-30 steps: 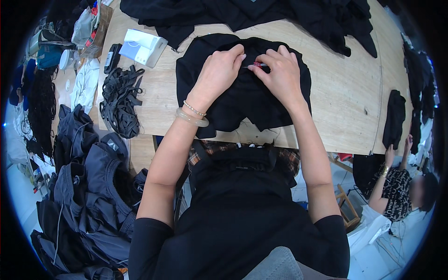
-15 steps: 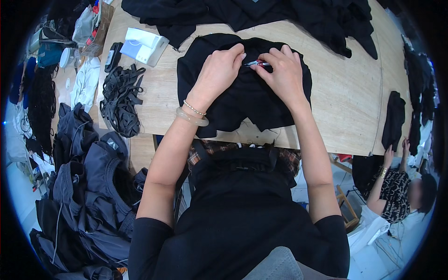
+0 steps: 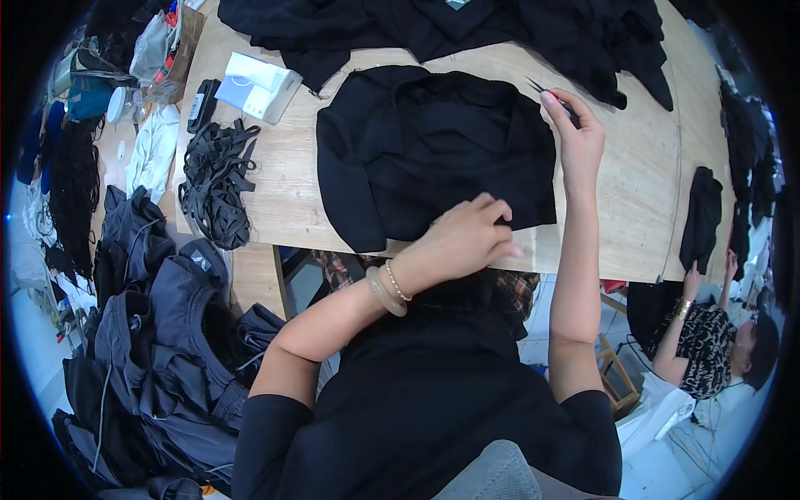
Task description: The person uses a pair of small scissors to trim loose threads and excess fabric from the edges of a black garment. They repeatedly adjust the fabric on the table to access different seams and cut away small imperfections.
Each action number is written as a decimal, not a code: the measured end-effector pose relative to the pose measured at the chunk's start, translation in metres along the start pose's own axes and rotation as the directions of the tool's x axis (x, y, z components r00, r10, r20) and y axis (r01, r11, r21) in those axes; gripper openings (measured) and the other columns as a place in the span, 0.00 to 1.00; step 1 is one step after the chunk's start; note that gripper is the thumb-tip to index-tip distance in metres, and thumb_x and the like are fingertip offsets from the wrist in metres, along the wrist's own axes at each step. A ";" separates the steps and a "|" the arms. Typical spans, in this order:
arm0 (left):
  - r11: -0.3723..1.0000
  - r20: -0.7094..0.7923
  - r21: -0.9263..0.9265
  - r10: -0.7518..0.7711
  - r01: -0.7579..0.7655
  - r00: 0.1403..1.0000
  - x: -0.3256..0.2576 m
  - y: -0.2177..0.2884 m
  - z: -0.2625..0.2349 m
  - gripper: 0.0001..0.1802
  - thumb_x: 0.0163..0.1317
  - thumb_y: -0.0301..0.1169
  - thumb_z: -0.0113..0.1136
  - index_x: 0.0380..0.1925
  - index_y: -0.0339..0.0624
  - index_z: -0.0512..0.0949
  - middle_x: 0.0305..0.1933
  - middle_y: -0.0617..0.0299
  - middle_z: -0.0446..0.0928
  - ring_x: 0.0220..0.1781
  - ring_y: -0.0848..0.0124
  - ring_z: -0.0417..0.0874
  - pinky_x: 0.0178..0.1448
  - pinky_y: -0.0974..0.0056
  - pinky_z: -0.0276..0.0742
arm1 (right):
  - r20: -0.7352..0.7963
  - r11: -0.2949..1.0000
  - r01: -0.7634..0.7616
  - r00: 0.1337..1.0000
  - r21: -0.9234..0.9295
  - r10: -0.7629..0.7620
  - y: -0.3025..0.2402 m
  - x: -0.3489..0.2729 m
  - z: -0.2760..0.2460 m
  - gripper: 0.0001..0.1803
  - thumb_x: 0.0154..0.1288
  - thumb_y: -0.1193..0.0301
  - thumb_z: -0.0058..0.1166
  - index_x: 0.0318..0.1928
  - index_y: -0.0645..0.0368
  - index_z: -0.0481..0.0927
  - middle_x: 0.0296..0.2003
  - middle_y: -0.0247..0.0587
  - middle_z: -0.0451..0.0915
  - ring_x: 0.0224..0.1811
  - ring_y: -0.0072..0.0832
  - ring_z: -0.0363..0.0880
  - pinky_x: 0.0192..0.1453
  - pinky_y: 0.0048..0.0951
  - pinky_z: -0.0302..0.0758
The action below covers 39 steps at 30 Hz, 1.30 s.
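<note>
A black garment [image 3: 450, 167] lies spread on the wooden table in front of me, its top opening facing away from me. My left hand [image 3: 458, 237] hovers over the garment's near edge, fingers loosely bent and apart, with nothing visible in them. Just beyond the right edge of the garment, my right hand [image 3: 577, 133] is raised and closed around a small pair of thread snips [image 3: 536, 86]. Their pointed blades stick out past the thumb, toward the far left; most of the handle is hidden by the fingers.
More black cloth [image 3: 467, 29] is heaped along the table's far side. Left of the garment sit a tangle of dark straps [image 3: 218, 179], a black box [image 3: 202, 104] and a tissue pack [image 3: 258, 86]. Dark grey garments [image 3: 167, 325] pile up lower left. Another person [image 3: 708, 342] handles dark cloth at right.
Both hands have left the garment's far part. My left hand came toward me to its near edge; the right moved right with the snips. The garment now lies flatter, its opening showing.
</note>
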<state>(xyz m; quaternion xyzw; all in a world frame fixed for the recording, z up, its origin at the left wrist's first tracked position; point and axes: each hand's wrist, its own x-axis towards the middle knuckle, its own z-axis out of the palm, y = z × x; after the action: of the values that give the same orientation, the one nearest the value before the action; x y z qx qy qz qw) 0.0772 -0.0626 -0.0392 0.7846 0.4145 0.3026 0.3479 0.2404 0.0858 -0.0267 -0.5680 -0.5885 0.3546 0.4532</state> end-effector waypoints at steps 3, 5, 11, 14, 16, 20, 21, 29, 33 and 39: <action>0.996 -0.144 0.067 -0.045 0.055 0.989 0.001 -0.011 -0.003 0.09 0.57 0.35 0.67 0.30 0.42 0.79 0.43 0.61 0.75 0.48 0.60 0.75 0.51 0.58 0.75 | 0.002 0.999 -0.043 0.999 0.031 0.043 0.009 0.000 -0.006 0.15 0.62 0.64 0.69 0.41 0.62 0.87 0.34 0.34 0.82 0.35 0.17 0.77 0.44 0.19 0.71; 0.980 -0.300 0.119 -0.116 0.157 0.947 0.008 -0.020 -0.024 0.12 0.53 0.31 0.70 0.36 0.41 0.78 0.46 0.58 0.73 0.47 0.58 0.75 0.52 0.57 0.74 | 0.028 0.996 -0.061 0.998 0.062 0.059 0.017 -0.003 -0.007 0.15 0.62 0.63 0.69 0.41 0.63 0.87 0.34 0.34 0.82 0.35 0.17 0.76 0.44 0.19 0.71; 0.879 -0.511 0.380 -0.061 0.289 0.857 0.024 -0.073 -0.050 0.20 0.52 0.25 0.69 0.48 0.40 0.81 0.46 0.58 0.74 0.45 0.60 0.77 0.47 0.59 0.78 | 0.084 0.999 -0.048 0.995 0.018 0.046 0.019 -0.012 0.008 0.16 0.61 0.62 0.69 0.41 0.62 0.87 0.34 0.35 0.82 0.37 0.19 0.76 0.46 0.21 0.71; 0.877 -0.556 0.418 0.042 0.236 0.830 0.027 -0.085 -0.046 0.06 0.56 0.26 0.66 0.34 0.40 0.84 0.37 0.63 0.78 0.39 0.63 0.80 0.42 0.60 0.80 | 0.099 0.999 -0.029 0.995 -0.038 0.032 0.014 -0.015 0.016 0.15 0.60 0.63 0.69 0.41 0.60 0.87 0.37 0.38 0.83 0.40 0.25 0.78 0.47 0.24 0.73; 0.897 -0.551 0.382 0.030 0.221 0.834 0.026 -0.090 -0.049 0.05 0.57 0.27 0.66 0.32 0.40 0.83 0.35 0.62 0.79 0.38 0.62 0.80 0.41 0.60 0.80 | 0.117 0.999 -0.002 0.993 -0.044 0.007 0.007 -0.017 0.020 0.14 0.59 0.63 0.69 0.40 0.59 0.87 0.37 0.40 0.84 0.43 0.28 0.79 0.48 0.26 0.74; 0.933 -0.559 0.269 -0.049 0.237 0.828 0.025 -0.095 -0.055 0.03 0.60 0.25 0.63 0.33 0.37 0.82 0.33 0.57 0.83 0.35 0.59 0.85 0.40 0.61 0.80 | 0.184 0.984 0.102 0.980 -0.145 -0.075 -0.002 -0.021 0.025 0.15 0.58 0.61 0.69 0.39 0.59 0.88 0.35 0.38 0.83 0.40 0.29 0.76 0.44 0.28 0.73; 0.941 -0.565 0.234 -0.072 0.243 0.822 0.025 -0.096 -0.056 0.03 0.61 0.24 0.63 0.33 0.37 0.81 0.33 0.56 0.83 0.34 0.59 0.85 0.39 0.61 0.80 | 0.204 0.969 0.153 0.972 -0.191 -0.114 -0.006 -0.022 0.027 0.15 0.57 0.61 0.69 0.39 0.59 0.88 0.34 0.37 0.82 0.39 0.30 0.76 0.43 0.28 0.73; 0.936 -0.577 0.057 -0.252 0.346 0.777 0.030 -0.095 -0.057 0.06 0.70 0.26 0.55 0.35 0.35 0.76 0.31 0.52 0.83 0.33 0.65 0.88 0.37 0.65 0.83 | 0.342 0.790 0.433 0.891 -0.435 -0.300 -0.009 -0.021 0.047 0.14 0.55 0.58 0.69 0.34 0.55 0.88 0.27 0.31 0.79 0.37 0.33 0.72 0.42 0.34 0.72; 0.934 -0.580 0.014 -0.284 0.357 0.764 0.031 -0.095 -0.058 0.07 0.72 0.27 0.54 0.35 0.34 0.75 0.31 0.53 0.83 0.33 0.67 0.88 0.37 0.67 0.83 | 0.392 0.735 0.493 0.859 -0.465 -0.328 -0.006 -0.022 0.055 0.14 0.54 0.58 0.69 0.34 0.54 0.88 0.27 0.31 0.77 0.37 0.32 0.71 0.44 0.35 0.70; 0.937 -0.587 0.009 -0.278 0.349 0.761 0.031 -0.094 -0.058 0.07 0.72 0.26 0.54 0.35 0.33 0.75 0.32 0.52 0.83 0.33 0.66 0.88 0.37 0.66 0.83 | 0.425 0.674 0.564 0.819 -0.476 -0.385 -0.004 -0.024 0.067 0.14 0.52 0.58 0.69 0.33 0.53 0.88 0.27 0.31 0.76 0.38 0.33 0.71 0.44 0.35 0.68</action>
<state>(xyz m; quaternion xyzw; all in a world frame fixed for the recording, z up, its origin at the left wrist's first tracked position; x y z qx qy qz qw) 0.0060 0.0201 -0.0754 0.5942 0.6427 0.4381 0.2047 0.1752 0.0680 -0.0485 -0.4453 -0.8556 0.1040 0.2424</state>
